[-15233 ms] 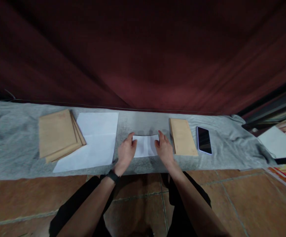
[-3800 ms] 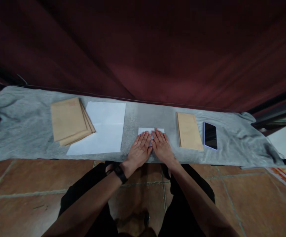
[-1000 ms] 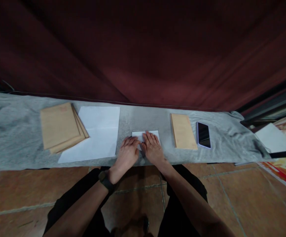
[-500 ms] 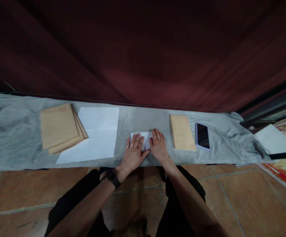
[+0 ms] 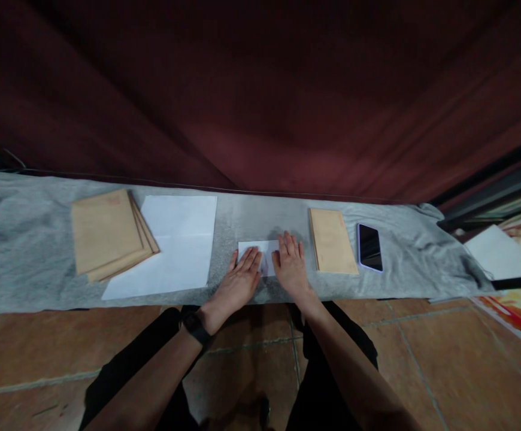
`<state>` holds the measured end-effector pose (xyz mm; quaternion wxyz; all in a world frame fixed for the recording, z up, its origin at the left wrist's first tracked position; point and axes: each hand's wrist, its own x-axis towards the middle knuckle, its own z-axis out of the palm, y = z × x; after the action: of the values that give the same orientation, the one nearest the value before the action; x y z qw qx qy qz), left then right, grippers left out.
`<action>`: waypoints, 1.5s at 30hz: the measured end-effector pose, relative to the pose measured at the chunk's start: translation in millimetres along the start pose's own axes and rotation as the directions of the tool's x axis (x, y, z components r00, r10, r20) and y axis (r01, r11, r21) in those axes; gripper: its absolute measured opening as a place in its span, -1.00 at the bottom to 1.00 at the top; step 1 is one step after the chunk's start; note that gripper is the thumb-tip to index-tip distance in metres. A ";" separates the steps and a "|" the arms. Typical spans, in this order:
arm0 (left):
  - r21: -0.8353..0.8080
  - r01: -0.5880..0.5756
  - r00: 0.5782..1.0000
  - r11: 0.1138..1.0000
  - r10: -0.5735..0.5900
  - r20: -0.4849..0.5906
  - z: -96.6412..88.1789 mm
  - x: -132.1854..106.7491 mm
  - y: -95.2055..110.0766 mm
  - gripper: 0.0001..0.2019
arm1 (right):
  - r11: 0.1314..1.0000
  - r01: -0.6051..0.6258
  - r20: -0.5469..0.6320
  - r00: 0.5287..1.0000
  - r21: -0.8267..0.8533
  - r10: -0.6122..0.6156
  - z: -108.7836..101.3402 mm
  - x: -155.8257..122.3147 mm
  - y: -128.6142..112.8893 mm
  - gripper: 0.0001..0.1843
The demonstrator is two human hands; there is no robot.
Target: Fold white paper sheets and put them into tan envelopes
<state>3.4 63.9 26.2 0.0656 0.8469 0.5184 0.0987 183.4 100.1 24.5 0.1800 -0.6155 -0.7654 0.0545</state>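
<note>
A small folded sheet of white paper lies on the grey cloth in front of me, partly covered by both hands. My left hand is laid flat over its left part, fingers stretched out. Over the right end rests my right hand, also flat with its fingers extended. To the left are larger white sheets, and a fanned stack of brown envelopes overlaps their left side. Right of my hands lies a smaller pile of brown envelopes.
A phone in a purple case lies beyond the right envelopes. Grey cloth covers the long narrow surface, with a dark red curtain behind it. At the far right are a white board and a colourful printed sheet.
My left hand has shifted slightly, its thumb now drawn in beside the fingers, so more of the folded paper shows between the hands. The right hand has barely moved.
</note>
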 end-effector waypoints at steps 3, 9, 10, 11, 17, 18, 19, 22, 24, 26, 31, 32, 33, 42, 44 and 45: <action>-0.005 0.041 0.997 0.999 -0.041 -0.061 4.0 4.0 7.0 -0.47 | 0.997 0.076 0.053 0.996 0.029 -0.077 1.5 -4.3 -8.4 -0.41; 0.047 0.145 0.982 0.988 -0.139 -0.125 19.1 15.9 20.0 -0.41 | 0.986 0.158 0.153 0.974 0.060 -0.166 9.9 -10.5 -15.6 -0.43; 0.051 0.148 0.981 0.988 -0.140 -0.137 20.4 16.6 20.6 -0.41 | 0.987 0.153 0.152 0.975 0.051 -0.160 10.8 -10.7 -14.7 -0.43; 0.049 0.146 0.980 0.988 -0.137 -0.147 21.3 16.8 20.7 -0.40 | 0.988 0.150 0.149 0.977 0.043 -0.155 11.4 -10.9 -13.6 -0.43; -0.009 0.179 0.969 0.984 -0.178 -0.170 24.1 11.3 11.7 -0.39 | 0.989 0.148 0.116 0.982 0.000 -0.147 15.1 -13.4 -7.8 -0.43; -0.019 0.188 0.967 0.982 -0.188 -0.173 25.0 10.0 9.6 -0.38 | 0.989 0.147 0.108 0.984 -0.007 -0.145 15.9 -14.1 -7.1 -0.43; -0.028 0.195 0.964 0.980 -0.196 -0.179 26.0 8.8 7.6 -0.37 | 0.989 0.145 0.098 0.985 -0.013 -0.143 16.7 -14.8 -6.5 -0.42; -0.045 0.206 0.957 0.977 -0.211 -0.201 27.6 5.6 3.2 -0.36 | 0.989 0.143 0.074 0.987 -0.030 -0.141 18.7 -16.2 -4.2 -0.41; -0.046 0.213 0.955 0.976 -0.218 -0.202 26.6 3.9 1.7 -0.35 | 0.990 0.135 0.064 0.989 -0.041 -0.133 19.5 -16.6 -2.1 -0.40; -0.038 0.222 0.956 0.974 -0.225 -0.189 23.9 2.3 1.0 -0.35 | 0.992 0.115 0.055 0.992 -0.049 -0.112 19.8 -16.9 0.7 -0.39; -0.004 0.239 0.960 0.971 -0.237 -0.150 15.8 0.0 1.5 -0.36 | 0.996 0.067 0.056 0.996 -0.067 -0.063 18.2 -17.7 7.9 -0.36; 0.001 0.242 0.959 0.970 -0.239 -0.154 14.6 0.1 2.3 -0.36 | 0.996 0.060 0.059 0.997 -0.068 -0.056 17.8 -17.8 8.8 -0.35; 0.005 0.243 0.957 0.970 -0.239 -0.164 13.6 0.5 3.5 -0.36 | 0.996 0.055 0.061 0.997 -0.067 -0.051 17.5 -17.9 9.6 -0.34; 0.009 0.050 0.995 0.999 -0.049 -0.082 13.4 6.7 19.9 -0.44 | 0.996 0.052 0.073 0.996 -0.073 -0.046 18.5 -18.7 14.1 -0.33; 0.007 0.063 0.996 0.998 -0.062 -0.066 13.5 6.1 19.3 -0.44 | 0.995 0.048 0.077 0.996 -0.083 -0.041 17.8 -19.5 16.0 -0.34; 0.006 0.070 0.996 0.998 -0.070 -0.062 13.2 5.5 18.6 -0.43 | 0.995 0.048 0.078 0.996 -0.087 -0.041 17.2 -20.1 17.1 -0.34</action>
<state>25.0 60.3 17.9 0.0493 0.8250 0.5500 0.1202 196.9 87.2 -0.9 0.1243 -0.6031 -0.7869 0.0396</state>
